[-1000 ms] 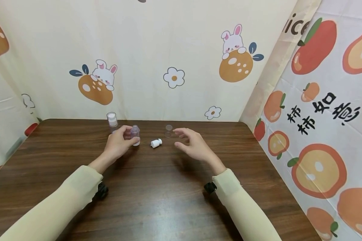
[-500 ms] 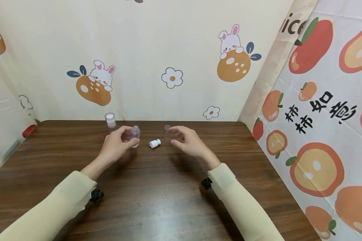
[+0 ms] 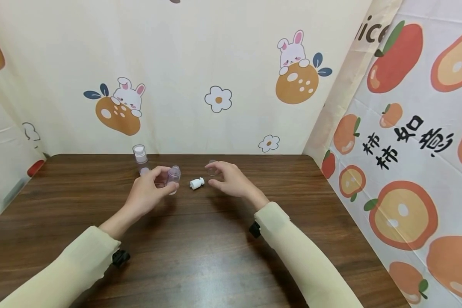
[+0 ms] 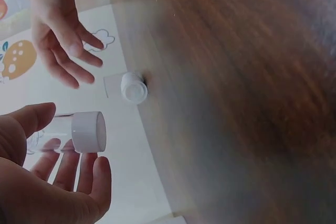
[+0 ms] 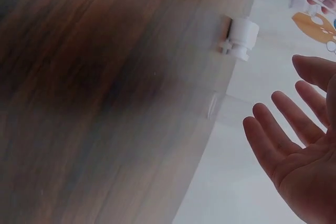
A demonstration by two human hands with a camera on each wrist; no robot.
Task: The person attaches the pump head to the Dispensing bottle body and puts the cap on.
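Note:
My left hand grips a small clear, purple-tinted bottle between thumb and fingers. Its neck points up and has no top on it; the white base shows in the left wrist view. To the bottle's right, a white pump head lies on its side on the table. My right hand hovers just right of the pump head, fingers spread and holding nothing, as the right wrist view confirms. Behind its fingertips a clear cap stands on the table, partly covered by that hand in the head view.
A second bottle with a white pump under a clear cover stands at the back left, its lower part overlapped by my left hand. The brown wooden table ends at a printed curtain; another printed cloth hangs along the right.
My right hand has moved left, now nearer the pump head and in front of the clear cap. My left hand has brought the bottle slightly toward me.

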